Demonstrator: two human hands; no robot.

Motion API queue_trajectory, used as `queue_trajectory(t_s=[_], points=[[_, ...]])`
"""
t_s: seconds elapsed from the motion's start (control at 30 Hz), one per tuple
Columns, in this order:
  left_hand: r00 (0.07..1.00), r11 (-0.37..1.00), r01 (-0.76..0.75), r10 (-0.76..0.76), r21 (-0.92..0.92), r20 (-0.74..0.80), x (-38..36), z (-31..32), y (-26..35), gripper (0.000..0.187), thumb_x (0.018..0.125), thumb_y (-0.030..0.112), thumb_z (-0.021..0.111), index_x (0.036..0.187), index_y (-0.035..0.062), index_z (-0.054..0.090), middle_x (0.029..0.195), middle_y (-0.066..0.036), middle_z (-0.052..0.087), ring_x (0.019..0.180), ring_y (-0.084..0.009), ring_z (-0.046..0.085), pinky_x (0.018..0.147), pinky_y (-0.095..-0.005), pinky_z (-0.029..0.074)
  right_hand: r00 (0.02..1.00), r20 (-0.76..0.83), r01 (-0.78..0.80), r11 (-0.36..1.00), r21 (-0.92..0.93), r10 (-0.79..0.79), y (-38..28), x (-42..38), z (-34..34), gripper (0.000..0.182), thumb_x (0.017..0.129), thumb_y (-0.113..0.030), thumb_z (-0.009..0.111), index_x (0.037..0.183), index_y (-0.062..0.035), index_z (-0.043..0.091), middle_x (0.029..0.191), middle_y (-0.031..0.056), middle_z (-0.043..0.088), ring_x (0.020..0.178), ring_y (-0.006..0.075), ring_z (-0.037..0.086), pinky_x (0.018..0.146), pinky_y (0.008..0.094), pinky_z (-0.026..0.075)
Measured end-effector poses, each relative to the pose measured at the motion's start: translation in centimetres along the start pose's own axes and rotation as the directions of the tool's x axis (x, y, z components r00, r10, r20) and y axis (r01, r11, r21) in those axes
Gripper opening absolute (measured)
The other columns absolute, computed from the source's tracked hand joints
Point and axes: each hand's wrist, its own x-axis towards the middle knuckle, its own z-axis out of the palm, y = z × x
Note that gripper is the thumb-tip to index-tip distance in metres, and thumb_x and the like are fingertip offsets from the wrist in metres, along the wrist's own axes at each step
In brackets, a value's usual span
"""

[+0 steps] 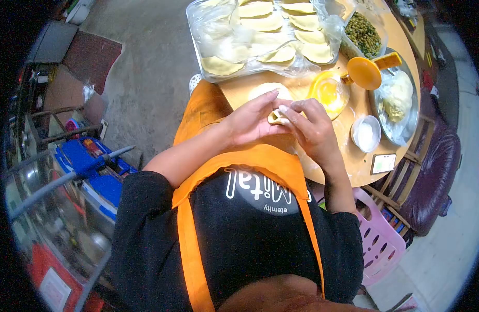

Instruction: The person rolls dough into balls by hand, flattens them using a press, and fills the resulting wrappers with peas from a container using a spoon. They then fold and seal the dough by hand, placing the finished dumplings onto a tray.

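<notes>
Here, both pinching one small dumpling (275, 117) above the near edge of the desk (354, 166): left hand (252, 122) cupped around it, right hand (312, 127) clamped on its rim. Beside the knuckles, a yellow egg bowl (330, 93); by the right edge, a white flour cup (366, 133). Likely trouble: seam splitting from too hard a squeeze, filling leaking; bowl knocked by a stray elbow.

Seen from above, the left hand (252, 120) and right hand (312, 127) meet over the round table (354, 166), pinching a small dumpling (276, 116) between their fingers (287, 110). Beyond them a tray (198, 31) holds folded dumplings; a yellow bowl (330, 93), a white cup (366, 133) and dough (398, 93) sit nearby.
</notes>
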Motion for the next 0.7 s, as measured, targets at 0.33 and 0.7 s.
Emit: queue_trajectory(t_s=[0.33,0.7], points=[[0.999,0.999,0.017,-0.018,-0.033,-0.03,0.3,0.0,-0.2,0.049,0.107,0.038,0.033,0.13,-0.0022,0.047,0.123,-0.013,0.057,0.108,-0.0215,0.061,0.098,-0.0394,0.052,0.997,0.075,0.028,0.999,-0.024,-0.026,-0.8,0.6,-0.1,0.024,0.074,-0.009,0.071,0.095,-0.0031,0.064,0.098,0.0085,0.065,0.086,0.0271,0.06,0.072,0.0394,0.048],[1.0,1.0,0.003,-0.003,-0.024,-0.002,0.5,-0.1,-0.4,0.049,0.107,0.038,0.031,0.131,-0.0013,0.046,0.125,-0.013,0.056,0.109,-0.0219,0.061,0.097,-0.0409,0.052,0.988,0.151,0.026,0.998,-0.057,-0.018,-1.0,1.4,-0.2,0.021,0.072,-0.011,0.072,0.09,-0.0048,0.063,0.094,0.0078,0.063,0.09,0.0271,0.061,0.075,0.0397,0.049]])
